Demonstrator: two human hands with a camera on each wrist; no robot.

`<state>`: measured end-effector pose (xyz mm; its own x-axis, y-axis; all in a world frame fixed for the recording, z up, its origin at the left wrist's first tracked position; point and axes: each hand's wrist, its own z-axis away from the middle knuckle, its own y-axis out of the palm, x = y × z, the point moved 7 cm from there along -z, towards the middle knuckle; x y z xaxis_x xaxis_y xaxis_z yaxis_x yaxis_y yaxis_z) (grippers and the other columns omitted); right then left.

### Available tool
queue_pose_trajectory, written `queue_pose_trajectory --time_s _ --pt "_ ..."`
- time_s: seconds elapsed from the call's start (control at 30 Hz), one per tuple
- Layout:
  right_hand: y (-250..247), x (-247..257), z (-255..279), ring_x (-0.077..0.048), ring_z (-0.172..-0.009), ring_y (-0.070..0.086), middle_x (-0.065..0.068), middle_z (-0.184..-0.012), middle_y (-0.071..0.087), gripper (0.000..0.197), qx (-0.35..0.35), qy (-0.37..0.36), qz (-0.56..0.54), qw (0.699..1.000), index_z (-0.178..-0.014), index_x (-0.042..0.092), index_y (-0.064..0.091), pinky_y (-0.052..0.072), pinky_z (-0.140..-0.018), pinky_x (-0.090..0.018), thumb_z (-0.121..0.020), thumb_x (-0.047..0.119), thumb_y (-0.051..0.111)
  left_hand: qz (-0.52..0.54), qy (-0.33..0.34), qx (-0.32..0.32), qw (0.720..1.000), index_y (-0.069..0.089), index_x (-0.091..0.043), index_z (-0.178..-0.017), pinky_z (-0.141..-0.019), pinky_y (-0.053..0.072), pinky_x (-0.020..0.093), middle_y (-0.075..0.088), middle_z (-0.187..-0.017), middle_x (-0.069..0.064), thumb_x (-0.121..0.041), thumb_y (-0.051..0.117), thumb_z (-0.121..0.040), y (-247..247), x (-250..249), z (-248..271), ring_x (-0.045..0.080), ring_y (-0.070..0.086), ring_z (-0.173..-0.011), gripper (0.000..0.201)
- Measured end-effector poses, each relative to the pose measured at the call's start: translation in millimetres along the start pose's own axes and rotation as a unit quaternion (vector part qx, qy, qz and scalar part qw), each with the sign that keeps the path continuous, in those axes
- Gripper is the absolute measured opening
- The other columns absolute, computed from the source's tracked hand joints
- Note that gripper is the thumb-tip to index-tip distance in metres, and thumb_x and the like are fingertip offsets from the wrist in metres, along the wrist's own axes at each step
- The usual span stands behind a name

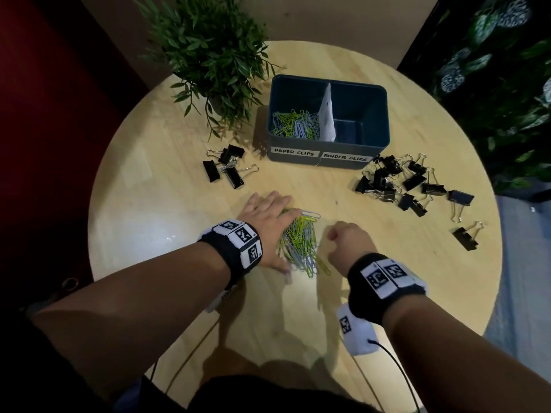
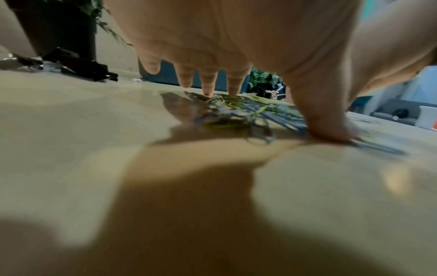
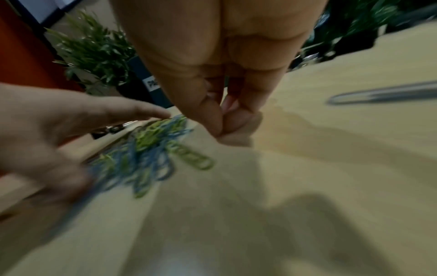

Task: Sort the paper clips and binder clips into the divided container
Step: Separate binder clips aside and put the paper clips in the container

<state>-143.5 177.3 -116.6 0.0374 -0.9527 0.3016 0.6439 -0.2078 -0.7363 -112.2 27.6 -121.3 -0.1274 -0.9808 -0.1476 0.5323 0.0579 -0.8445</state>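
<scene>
We are herding the green and blue wire paper clips on the round wooden desk, our left hand spread flat on them and our right hand curled, seemingly empty; next we must scoop them into the blue divided container.

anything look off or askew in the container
Yes: the white divider in the container leans instead of standing straight. The binder clips side looks empty while binder clips lie on the table.

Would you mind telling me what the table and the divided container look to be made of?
Table: apparently light wood or wood veneer, sealed smooth; grain lines and soft glare show. Divided container: probably matte dark blue plastic, judging by its rounded moulded corners.
</scene>
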Motion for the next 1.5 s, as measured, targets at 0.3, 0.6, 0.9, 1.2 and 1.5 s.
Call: queue_pose_trajectory --time_s 0.3,0.6,0.9,1.2,1.5 --pt "-50 -67 8 -0.026 -0.103 0.059 -0.011 -0.114 0.061 0.027 -0.030 0.121 0.081 0.989 -0.113 0.008 0.058 0.049 -0.086 -0.031 -0.086 0.007 0.057 0.046 -0.039 -0.053 0.997 0.020 -0.034 -0.143 -0.108 0.031 0.042 0.023 -0.148 -0.001 -0.067 0.071 -0.057 -8 0 13 0.027 0.028 -0.132 0.105" --pt "-4 -27 6 -0.030 -0.109 0.058 -0.014 -0.115 0.063 0.028 0.003 0.057 0.067 0.996 -0.111 0.006 0.060 0.047 -0.090 -0.032 -0.085 0.003 0.050 0.130 -0.051 -0.032 0.990 0.031 -0.022 -0.142 -0.105 0.033 0.034 0.033 -0.140 0.005 -0.038 0.076 -0.073 -4 -14 11 0.028 0.040 -0.123 0.083" --pt "-8 32 2 -0.025 -0.121 0.040 -0.003 -0.132 0.032 0.107 0.008 -0.079 0.033 0.996 -0.140 0.027 0.026 0.043 -0.101 -0.040 -0.053 0.038 0.087 0.068 -0.066 -0.044 0.995 0.012 -0.031 -0.146 -0.104 0.036 0.038 0.015 -0.152 -0.003 -0.051 0.083 -0.051 -10 5 12 0.028 0.028 -0.128 0.120" --pt "4 63 -19 -0.031 -0.099 0.058 -0.011 -0.120 0.039 0.042 0.028 -0.124 0.093 0.987 -0.129 0.015 0.046 0.049 -0.092 -0.035 -0.087 0.011 0.053 0.134 -0.054 -0.015 0.989 0.049 -0.018 -0.128 -0.096 0.046 0.035 0.036 -0.134 0.001 -0.028 0.078 -0.072 -20 7 -7 0.025 0.052 -0.114 0.064" --pt "-41 77 -28 -0.030 -0.105 0.057 -0.014 -0.118 0.054 0.026 -0.012 -0.126 0.011 0.992 -0.112 0.013 0.063 0.045 -0.085 -0.030 -0.087 0.014 0.058 0.275 -0.140 -0.127 0.943 0.069 -0.017 -0.104 -0.080 0.045 0.025 0.070 -0.106 0.005 -0.014 0.065 -0.084 -60 28 -14 0.025 0.063 -0.098 0.021"
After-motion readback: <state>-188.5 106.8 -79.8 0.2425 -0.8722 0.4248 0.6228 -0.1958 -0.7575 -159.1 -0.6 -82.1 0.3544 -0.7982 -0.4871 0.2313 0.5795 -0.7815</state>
